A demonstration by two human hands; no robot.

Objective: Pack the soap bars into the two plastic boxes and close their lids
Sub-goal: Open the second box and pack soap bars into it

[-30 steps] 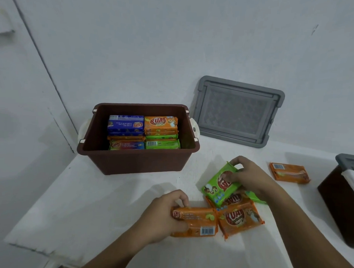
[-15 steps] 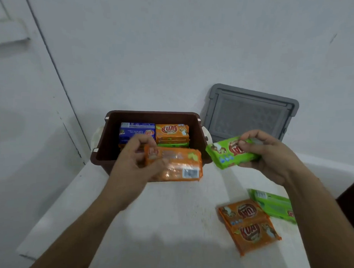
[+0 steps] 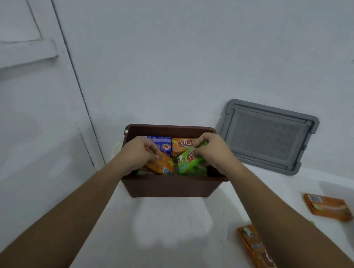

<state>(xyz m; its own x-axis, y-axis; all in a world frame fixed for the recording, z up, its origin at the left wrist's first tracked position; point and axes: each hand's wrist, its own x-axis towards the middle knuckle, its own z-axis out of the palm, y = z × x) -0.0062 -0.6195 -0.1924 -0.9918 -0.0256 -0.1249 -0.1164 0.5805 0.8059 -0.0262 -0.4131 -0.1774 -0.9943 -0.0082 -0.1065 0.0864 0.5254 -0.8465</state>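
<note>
Soaps (image 3: pixel 191 164) tight in left grip (image 3: pixel 139 152), right grip (image 3: pixel 211 153)

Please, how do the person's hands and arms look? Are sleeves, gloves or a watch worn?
The left hand and right hand wear no gloves; no watch or bracelet shows at either wrist. The left forearm and right forearm are bare, with no sleeve up to the picture's edge. The fingers are too blurred to rule out rings.

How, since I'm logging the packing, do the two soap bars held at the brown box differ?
The orange-wrapped soap bar, gripped by the left hand, shows its barcode; the green-wrapped soap bar, pinched by the right hand, shows its logo face. Orange sits left, green right. Both tilt inside the brown plastic box.
</note>
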